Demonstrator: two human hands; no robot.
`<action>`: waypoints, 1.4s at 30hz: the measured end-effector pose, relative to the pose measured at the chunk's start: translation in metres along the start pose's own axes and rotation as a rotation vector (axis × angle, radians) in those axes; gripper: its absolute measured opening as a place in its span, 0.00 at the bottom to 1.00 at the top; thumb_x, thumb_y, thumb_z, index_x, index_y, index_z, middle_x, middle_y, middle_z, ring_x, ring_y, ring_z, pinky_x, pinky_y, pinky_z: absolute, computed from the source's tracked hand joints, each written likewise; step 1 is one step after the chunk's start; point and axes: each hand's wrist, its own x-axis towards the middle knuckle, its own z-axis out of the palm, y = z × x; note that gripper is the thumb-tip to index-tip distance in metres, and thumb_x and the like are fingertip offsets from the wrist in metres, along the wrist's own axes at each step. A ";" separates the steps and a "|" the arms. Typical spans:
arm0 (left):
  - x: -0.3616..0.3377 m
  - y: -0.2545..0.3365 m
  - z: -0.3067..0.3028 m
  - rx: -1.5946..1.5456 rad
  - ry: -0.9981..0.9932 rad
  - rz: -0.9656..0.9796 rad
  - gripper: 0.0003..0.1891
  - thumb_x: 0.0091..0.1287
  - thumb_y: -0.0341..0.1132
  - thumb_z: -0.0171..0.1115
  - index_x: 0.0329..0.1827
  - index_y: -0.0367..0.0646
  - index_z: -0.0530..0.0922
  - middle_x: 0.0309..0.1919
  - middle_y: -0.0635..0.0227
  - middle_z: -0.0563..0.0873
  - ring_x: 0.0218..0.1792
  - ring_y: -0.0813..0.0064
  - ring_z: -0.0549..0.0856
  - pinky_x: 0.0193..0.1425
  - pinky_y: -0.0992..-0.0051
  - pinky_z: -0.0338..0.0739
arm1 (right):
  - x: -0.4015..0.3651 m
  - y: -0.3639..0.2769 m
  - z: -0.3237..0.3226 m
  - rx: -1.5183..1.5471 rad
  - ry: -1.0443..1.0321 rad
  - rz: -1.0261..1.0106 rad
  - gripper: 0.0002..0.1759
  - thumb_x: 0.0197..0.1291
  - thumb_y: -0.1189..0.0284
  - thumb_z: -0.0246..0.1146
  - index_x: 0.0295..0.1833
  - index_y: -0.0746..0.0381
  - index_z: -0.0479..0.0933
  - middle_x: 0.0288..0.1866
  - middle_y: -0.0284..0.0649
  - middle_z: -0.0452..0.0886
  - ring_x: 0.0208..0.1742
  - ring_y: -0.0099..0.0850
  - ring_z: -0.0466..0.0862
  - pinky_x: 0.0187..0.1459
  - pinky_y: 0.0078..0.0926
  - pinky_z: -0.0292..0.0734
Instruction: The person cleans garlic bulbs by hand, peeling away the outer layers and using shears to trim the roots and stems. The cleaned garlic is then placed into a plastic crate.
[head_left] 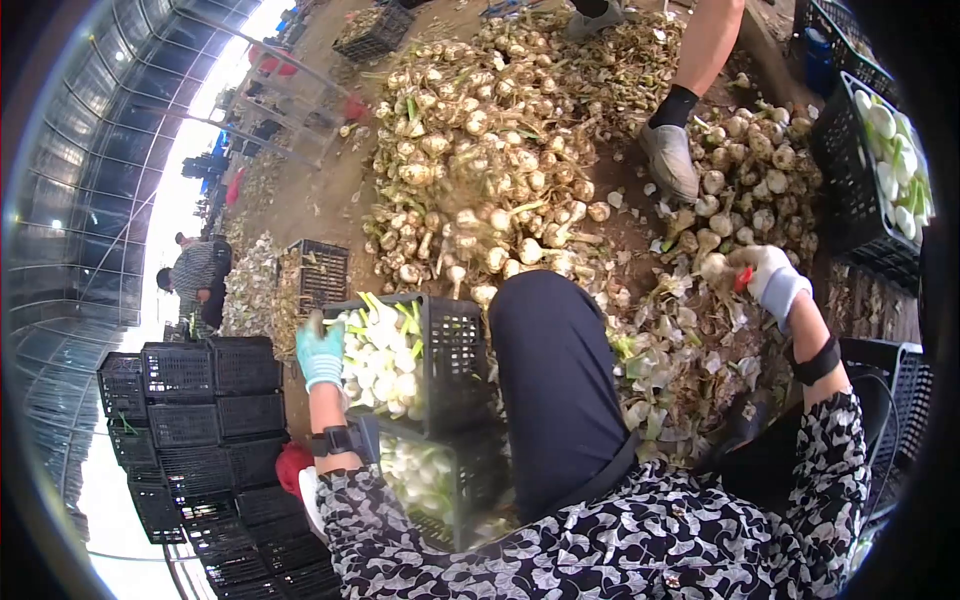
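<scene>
My left hand point(320, 352), in a teal glove, hovers over the left rim of a black crate point(450, 340) filled with trimmed white bulbs point(380, 365). Its fingers are curled, and I cannot tell whether they hold anything. My right hand point(772, 277), in a white glove, reaches to the right over the ground. It grips a small red-handled tool point(742, 280) and touches an untrimmed bulb point(713, 267) at the edge of the big bulb pile point(470, 150). My dark-trousered knee point(555, 380) rises between the two hands.
A second crate of bulbs point(440, 480) sits under the first. Stacked empty black crates point(200, 420) stand at left. Another person's leg and shoe point(670, 155) stand in the pile. A crate of white bulbs point(880, 160) is at right. Peelings point(670, 370) cover the ground. A person point(195, 275) crouches far left.
</scene>
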 end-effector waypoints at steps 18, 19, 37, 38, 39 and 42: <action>-0.253 0.357 -0.032 -1.709 -1.572 -0.188 0.36 0.59 0.58 0.59 0.59 0.36 0.67 0.50 0.61 0.77 0.51 0.66 0.77 0.58 0.65 0.72 | -0.161 -0.094 -0.039 0.932 0.163 -0.415 0.37 0.41 0.88 0.58 0.64 0.67 0.62 0.46 0.44 0.78 0.43 0.26 0.80 0.46 0.21 0.76; -0.252 0.342 -0.001 -1.714 -1.591 -0.249 0.36 0.56 0.56 0.63 0.58 0.35 0.67 0.48 0.60 0.78 0.49 0.66 0.78 0.57 0.67 0.73 | -0.160 -0.092 -0.038 1.036 0.120 -0.387 0.41 0.41 0.88 0.58 0.67 0.66 0.58 0.47 0.45 0.78 0.42 0.25 0.79 0.46 0.21 0.75; -0.266 0.365 -0.005 -1.403 -0.555 0.550 0.38 0.43 0.24 0.75 0.61 0.34 0.66 0.50 0.63 0.76 0.51 0.71 0.77 0.56 0.72 0.73 | -0.125 -0.085 0.017 1.457 0.175 -0.186 0.28 0.53 0.54 0.66 0.51 0.63 0.70 0.39 0.34 0.79 0.37 0.18 0.77 0.38 0.17 0.73; -0.266 0.364 -0.005 -1.398 -0.556 0.546 0.38 0.43 0.24 0.75 0.61 0.34 0.66 0.50 0.63 0.76 0.51 0.71 0.77 0.56 0.72 0.73 | -0.125 -0.085 0.018 1.461 0.170 -0.183 0.28 0.53 0.54 0.66 0.51 0.63 0.70 0.39 0.34 0.79 0.37 0.18 0.77 0.38 0.17 0.73; -0.266 0.363 -0.004 -1.423 -0.595 0.505 0.39 0.43 0.24 0.75 0.61 0.34 0.66 0.51 0.63 0.76 0.51 0.71 0.77 0.56 0.71 0.73 | -0.125 -0.085 0.017 1.494 0.164 -0.215 0.28 0.52 0.55 0.67 0.51 0.63 0.71 0.39 0.34 0.79 0.38 0.19 0.77 0.39 0.17 0.73; -0.261 0.357 0.003 -1.443 -0.642 0.450 0.39 0.43 0.24 0.75 0.61 0.34 0.65 0.52 0.64 0.76 0.51 0.71 0.76 0.56 0.71 0.73 | -0.122 -0.083 0.011 1.513 0.110 -0.213 0.30 0.50 0.55 0.69 0.49 0.65 0.71 0.39 0.33 0.79 0.38 0.20 0.78 0.40 0.18 0.73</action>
